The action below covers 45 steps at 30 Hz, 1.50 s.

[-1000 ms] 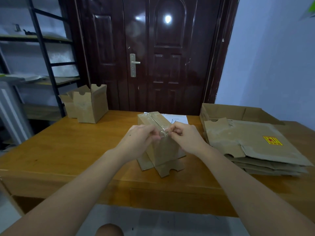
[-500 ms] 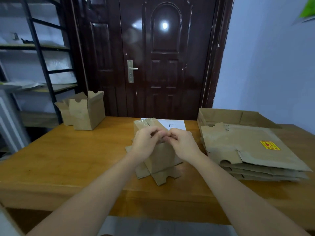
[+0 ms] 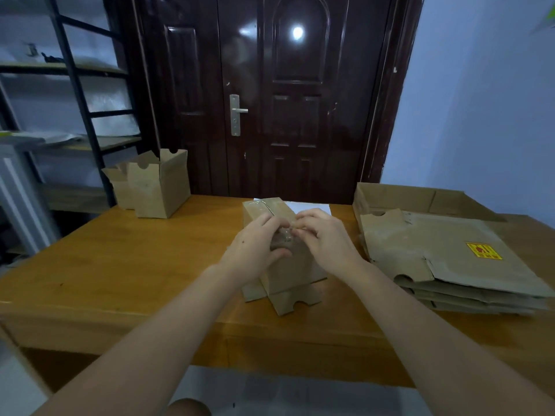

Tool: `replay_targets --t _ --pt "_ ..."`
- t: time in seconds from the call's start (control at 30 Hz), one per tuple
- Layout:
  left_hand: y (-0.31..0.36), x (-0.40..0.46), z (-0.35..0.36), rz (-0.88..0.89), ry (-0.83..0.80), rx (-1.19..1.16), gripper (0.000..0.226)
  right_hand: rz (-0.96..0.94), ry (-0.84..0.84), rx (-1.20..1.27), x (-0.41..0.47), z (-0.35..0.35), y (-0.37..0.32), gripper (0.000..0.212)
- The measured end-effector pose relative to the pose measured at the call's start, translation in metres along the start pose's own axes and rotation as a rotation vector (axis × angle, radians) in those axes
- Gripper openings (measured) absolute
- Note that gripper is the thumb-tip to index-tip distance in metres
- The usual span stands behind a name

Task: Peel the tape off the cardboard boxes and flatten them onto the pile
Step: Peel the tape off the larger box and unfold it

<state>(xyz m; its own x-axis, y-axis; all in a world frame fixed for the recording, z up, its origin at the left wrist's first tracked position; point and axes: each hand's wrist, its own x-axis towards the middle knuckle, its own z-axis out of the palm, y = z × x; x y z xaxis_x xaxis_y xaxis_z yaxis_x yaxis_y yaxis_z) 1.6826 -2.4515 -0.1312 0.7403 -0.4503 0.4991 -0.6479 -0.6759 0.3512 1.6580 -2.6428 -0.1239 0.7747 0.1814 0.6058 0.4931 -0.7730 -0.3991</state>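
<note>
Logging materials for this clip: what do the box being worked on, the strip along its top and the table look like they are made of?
The box looks like plain brown cardboard, matte, with die-cut notched flaps at its base. The strip looks like clear glossy plastic tape, catching light along the seam. The table looks like varnished wood, orange-brown with a soft sheen, though it could be veneer. Both hands, left hand and right hand, work at the tape.

door (image 3: 270, 94): dark, glossy | wall (image 3: 480, 100): bluish | shelving (image 3: 75, 94): left, contents unclear | table (image 3: 120, 259): wooden

Your arms reach far forward; your left hand (image 3: 255, 250) and right hand (image 3: 326, 237) meet at centre, fingers curled, pinching together.
</note>
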Motion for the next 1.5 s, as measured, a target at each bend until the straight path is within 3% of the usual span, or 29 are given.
replay_targets --t 0.17,0.33,0.5,0.67,0.77,1.0,1.17,1.37,1.5 --pt "0.0 0.002 -0.002 -0.019 -0.031 0.0 0.053 -0.022 -0.014 -0.066 0.004 -0.002 -0.004 0.016" --pt "0.002 0.003 -0.001 -0.029 0.072 -0.063 0.017 0.001 -0.075 -0.066 0.007 -0.007 -0.015 0.019" --pt "-0.002 0.004 0.002 -0.028 0.084 -0.069 0.016 0.096 -0.117 0.187 0.0 -0.025 -0.019 0.053" --pt "0.001 0.002 0.0 -0.046 0.117 -0.067 0.015 0.08 -0.102 -0.029 -0.007 -0.01 -0.001 0.023" --pt "0.003 0.001 0.001 -0.034 0.14 0.005 0.015 0.069 0.005 -0.052 -0.011 0.003 0.002 0.013" --pt "0.007 0.006 0.001 0.012 0.082 0.166 0.013 -0.034 0.026 -0.255 -0.017 0.004 -0.004 0.019" --pt "0.015 0.012 0.013 0.045 0.057 0.26 0.018 0.115 -0.1 -0.394 -0.019 -0.001 -0.006 0.02" --pt "0.017 0.016 0.019 0.077 0.013 0.358 0.033 0.152 -0.116 -0.297 -0.017 -0.015 -0.007 0.013" --pt "0.019 0.015 0.018 0.087 0.006 0.383 0.022 0.234 -0.125 0.065 -0.02 -0.021 0.006 0.027"
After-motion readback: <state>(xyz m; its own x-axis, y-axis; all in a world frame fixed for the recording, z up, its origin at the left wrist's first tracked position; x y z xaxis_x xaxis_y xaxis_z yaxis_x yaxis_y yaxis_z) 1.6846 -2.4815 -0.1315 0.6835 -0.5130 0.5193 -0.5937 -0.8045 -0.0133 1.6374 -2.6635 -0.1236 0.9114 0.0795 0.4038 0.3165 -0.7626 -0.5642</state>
